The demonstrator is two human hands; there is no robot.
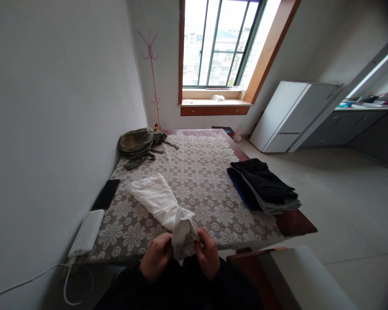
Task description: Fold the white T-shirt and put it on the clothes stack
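Observation:
A white garment [155,199] lies stretched across the flower-patterned cloth [200,172] that covers a low wooden platform. Its near end is bunched up at the platform's front edge. My left hand [155,256] grips that bunched end from the left, and my right hand [209,253] grips it from the right. Both hands are close together, just above my dark sleeves.
A stack of folded dark clothes [263,186] sits at the platform's right edge. An olive backpack [139,144] lies at the far left corner. A black phone [106,194] and a white power bank [86,232] with a cable lie along the left wall. A white fridge [294,116] stands beyond.

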